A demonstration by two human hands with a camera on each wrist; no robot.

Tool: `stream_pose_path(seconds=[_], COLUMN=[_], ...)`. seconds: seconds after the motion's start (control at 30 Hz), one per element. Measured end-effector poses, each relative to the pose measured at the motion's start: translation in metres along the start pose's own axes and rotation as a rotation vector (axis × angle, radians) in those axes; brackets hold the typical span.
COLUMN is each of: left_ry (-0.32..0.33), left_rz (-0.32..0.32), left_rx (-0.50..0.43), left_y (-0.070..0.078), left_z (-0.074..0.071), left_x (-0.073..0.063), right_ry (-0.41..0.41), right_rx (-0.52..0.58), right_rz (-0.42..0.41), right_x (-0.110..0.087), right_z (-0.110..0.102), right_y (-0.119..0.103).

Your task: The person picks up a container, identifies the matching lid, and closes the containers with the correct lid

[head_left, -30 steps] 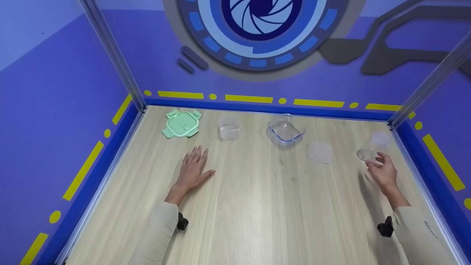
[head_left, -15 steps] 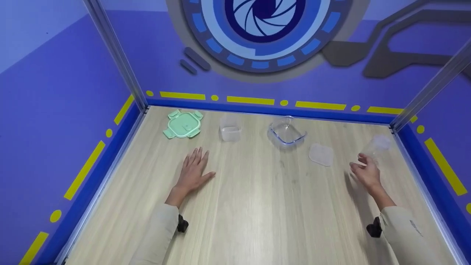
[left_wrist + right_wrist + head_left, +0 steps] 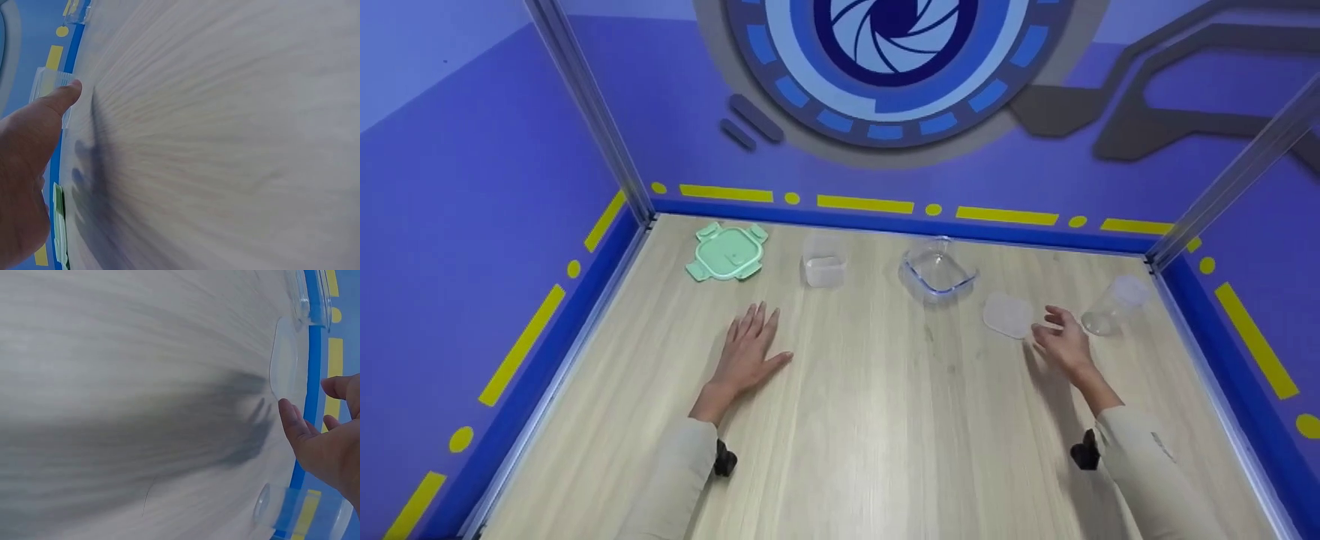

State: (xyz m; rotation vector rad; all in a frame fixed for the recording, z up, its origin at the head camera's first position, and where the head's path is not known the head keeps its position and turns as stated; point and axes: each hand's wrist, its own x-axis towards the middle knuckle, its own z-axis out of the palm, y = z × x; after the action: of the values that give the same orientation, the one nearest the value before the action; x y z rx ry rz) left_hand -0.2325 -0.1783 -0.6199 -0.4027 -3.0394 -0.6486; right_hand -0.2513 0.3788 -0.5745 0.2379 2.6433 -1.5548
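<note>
My right hand point(image 3: 1063, 343) hovers at the right edge of a thin translucent square lid point(image 3: 1007, 315), its fingers loosely bent and holding nothing. In the right wrist view, the fingertips of that hand point(image 3: 326, 433) come close to the lid point(image 3: 284, 360). A clear plastic cup point(image 3: 1114, 304) stands just to the right of it. With fingers spread, my left hand point(image 3: 745, 356) is held low above the wooden tabletop and carries nothing. Ahead of it are a green lid with side flaps point(image 3: 728, 253) and a translucent plastic container point(image 3: 824, 271).
A square glass container point(image 3: 938, 271) with a bluish rim stands near the back edge of the table point(image 3: 855, 435), left of the translucent lid. Blue panels point(image 3: 885, 176) with metal corner posts point(image 3: 592, 112) enclose the table at the back and sides.
My right hand has moved left, away from the clear cup and over to the translucent lid. My left hand stays in place; the view shifts slightly.
</note>
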Motion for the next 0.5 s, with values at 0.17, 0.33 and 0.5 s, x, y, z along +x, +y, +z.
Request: stream_pose_path(seconds=[0.17,0.33,0.5], left_ry=[-0.008,0.0,0.017], left_rz=[-0.01,-0.003,0.014], left_rx=[-0.002,0.002,-0.001], left_y=[0.0,0.0,0.001], left_z=[-0.001,0.003,0.004], left_x=[-0.002,-0.003,-0.003], right_ry=[-0.028,-0.028,-0.035], right_rx=[0.002,0.04,0.096], right_rz=[0.004,0.017,0.025], right_x=[0.009,0.019,0.029], right_z=[0.017,0.035,0.052], right_y=[-0.008,-0.015,-0.025])
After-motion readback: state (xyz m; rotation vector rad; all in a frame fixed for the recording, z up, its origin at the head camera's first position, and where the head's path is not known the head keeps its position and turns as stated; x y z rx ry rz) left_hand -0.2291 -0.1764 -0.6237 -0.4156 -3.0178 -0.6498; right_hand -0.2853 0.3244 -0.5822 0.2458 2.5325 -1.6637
